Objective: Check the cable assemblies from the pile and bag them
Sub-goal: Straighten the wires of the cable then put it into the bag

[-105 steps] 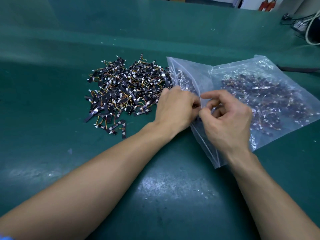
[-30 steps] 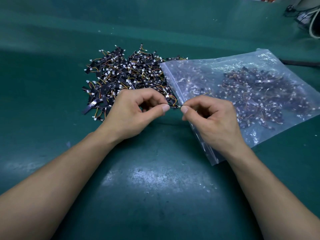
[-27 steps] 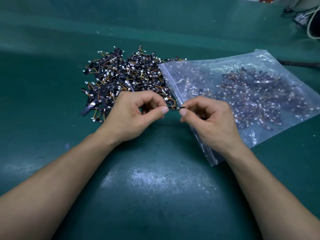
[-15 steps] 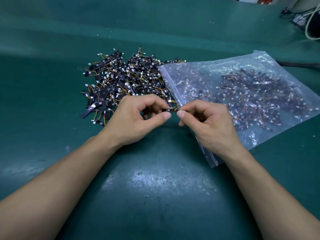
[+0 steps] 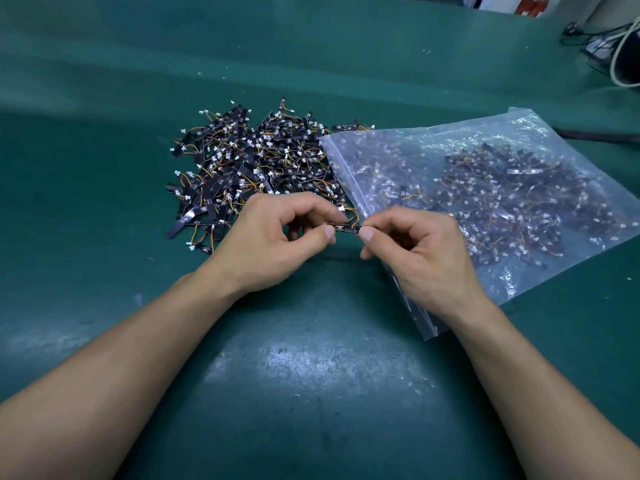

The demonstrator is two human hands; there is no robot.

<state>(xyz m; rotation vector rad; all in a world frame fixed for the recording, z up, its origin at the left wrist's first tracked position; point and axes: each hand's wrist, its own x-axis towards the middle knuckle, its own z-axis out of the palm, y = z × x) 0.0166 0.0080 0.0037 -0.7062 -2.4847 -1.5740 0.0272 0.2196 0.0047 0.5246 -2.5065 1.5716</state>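
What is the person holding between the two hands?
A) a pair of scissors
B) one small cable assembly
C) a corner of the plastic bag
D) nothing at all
B: the left hand and the right hand each pinch one end of a single cable assembly, a short black strip with coloured wires.

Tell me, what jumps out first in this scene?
A dark heap of small wired parts lies on the green table. To its right sits a clear bag holding many more. Nearer, the left hand and right hand pinch one part between them.
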